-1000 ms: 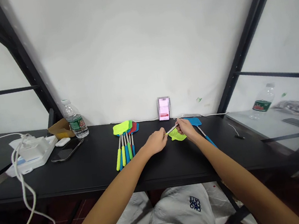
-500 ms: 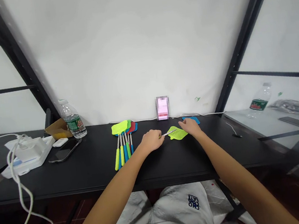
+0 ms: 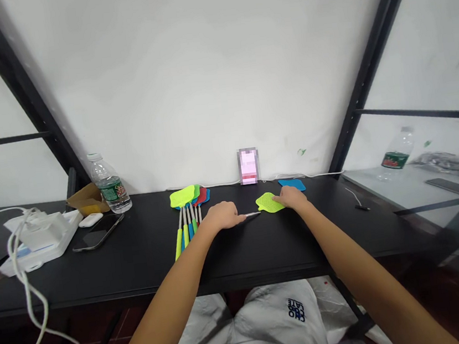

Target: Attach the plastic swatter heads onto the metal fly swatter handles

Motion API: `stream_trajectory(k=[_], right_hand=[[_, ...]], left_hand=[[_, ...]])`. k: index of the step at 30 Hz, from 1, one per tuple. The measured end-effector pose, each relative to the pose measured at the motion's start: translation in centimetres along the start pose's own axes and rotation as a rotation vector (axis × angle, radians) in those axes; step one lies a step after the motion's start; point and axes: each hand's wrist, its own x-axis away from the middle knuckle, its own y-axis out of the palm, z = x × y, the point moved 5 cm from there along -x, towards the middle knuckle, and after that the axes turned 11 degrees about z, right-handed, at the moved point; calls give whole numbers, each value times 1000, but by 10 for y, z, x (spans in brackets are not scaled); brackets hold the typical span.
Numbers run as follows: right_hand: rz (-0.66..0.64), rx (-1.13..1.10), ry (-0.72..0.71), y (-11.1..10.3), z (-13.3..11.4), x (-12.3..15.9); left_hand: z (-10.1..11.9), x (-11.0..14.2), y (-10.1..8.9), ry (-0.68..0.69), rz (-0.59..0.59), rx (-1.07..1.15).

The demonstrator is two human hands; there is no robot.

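Note:
My left hand [image 3: 225, 215] is closed around a swatter handle, and its thin metal rod [image 3: 252, 214] sticks out to the right. The rod's tip lies just short of the stubby neck of a yellow-green fly swatter head [image 3: 267, 203], with a small gap between them. My right hand [image 3: 293, 197] pinches this meshed head by its right side, low over the table. Behind that hand lies a blue swatter head [image 3: 292, 185]. Left of my left hand, several fly swatters [image 3: 183, 196] with coloured heads and handles lie in a fanned pile; my forearm covers some handle ends.
A phone [image 3: 249, 166] with a blurred screen leans on the wall. At left are a water bottle [image 3: 111, 186], a dark phone [image 3: 98, 232], a cardboard box [image 3: 86, 200] and a white power strip [image 3: 49, 239] with cables. A short cable [image 3: 361, 207] lies right.
The metal rod has dropped from over the yellow-green head to left of its neck, as my left hand moved slightly left. My right hand now reaches further over the head.

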Motion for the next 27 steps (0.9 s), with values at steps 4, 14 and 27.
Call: stream_trajectory(k=[4,14,27], right_hand=[[6,11,-15,1,-1,0],[-28,39,-15,-2,-3,3],[-59,71,-14,-2,-3,3]], left_hand=[[3,0,2,-11,6,-22],[0,0,-1,-43,6,-67],[-2,-1,0,-84,22,-70]])
